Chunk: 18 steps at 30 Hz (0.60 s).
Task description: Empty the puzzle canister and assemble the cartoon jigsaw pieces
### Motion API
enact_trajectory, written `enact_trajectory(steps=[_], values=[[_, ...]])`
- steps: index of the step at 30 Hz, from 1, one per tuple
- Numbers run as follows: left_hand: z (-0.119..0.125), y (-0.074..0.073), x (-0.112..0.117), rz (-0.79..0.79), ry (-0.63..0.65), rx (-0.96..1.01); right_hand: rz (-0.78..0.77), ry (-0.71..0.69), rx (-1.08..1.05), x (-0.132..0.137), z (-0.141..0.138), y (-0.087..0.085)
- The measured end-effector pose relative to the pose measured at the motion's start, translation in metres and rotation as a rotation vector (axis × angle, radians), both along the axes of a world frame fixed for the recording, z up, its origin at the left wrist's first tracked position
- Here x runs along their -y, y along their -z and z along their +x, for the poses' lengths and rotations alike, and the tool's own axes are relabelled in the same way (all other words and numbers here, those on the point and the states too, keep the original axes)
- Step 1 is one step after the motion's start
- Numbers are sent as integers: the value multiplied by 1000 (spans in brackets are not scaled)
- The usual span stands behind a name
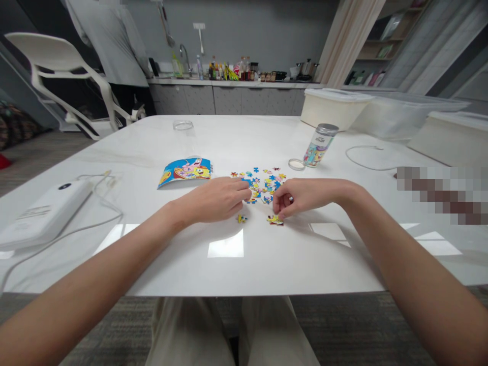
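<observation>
Several small colourful jigsaw pieces (pixel 264 181) lie scattered at the middle of the white table (pixel 236 254). My left hand (pixel 219 199) rests on the table, its fingertips pinched at a piece on the left edge of the pile. My right hand (pixel 301 197), with a ring on one finger, has its fingers curled and pinched above a joined yellow piece (pixel 275 220). Another loose piece (pixel 242 219) sits between my hands. A printed cartoon picture sheet (pixel 185 171) lies left of the pile. The puzzle's tube (pixel 320 145) stands at the right, its clear lid (pixel 296 163) beside it.
A white device (pixel 46 213) with cables sits at the table's left edge. A small glass dish (pixel 183 124) stands far back. White storage bins (pixel 335 107) line the right rear. A white cable (pixel 362 157) loops at right. A person (pixel 114 46) stands at the kitchen counter beside a white chair (pixel 57 66).
</observation>
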State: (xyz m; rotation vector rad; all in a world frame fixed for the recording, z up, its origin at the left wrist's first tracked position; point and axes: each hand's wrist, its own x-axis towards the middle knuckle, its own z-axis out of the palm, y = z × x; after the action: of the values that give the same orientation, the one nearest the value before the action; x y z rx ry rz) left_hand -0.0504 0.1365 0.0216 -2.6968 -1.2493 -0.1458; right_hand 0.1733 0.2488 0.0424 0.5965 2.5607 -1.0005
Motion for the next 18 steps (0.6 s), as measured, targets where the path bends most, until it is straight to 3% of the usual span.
enact_trajectory(steps=[7,18], values=[[-15,-12,4,-265,-73,101,-2,-23,14,2,0,1],[-12,-12,5,-409,17,205,12,-9,47,4,0,1]])
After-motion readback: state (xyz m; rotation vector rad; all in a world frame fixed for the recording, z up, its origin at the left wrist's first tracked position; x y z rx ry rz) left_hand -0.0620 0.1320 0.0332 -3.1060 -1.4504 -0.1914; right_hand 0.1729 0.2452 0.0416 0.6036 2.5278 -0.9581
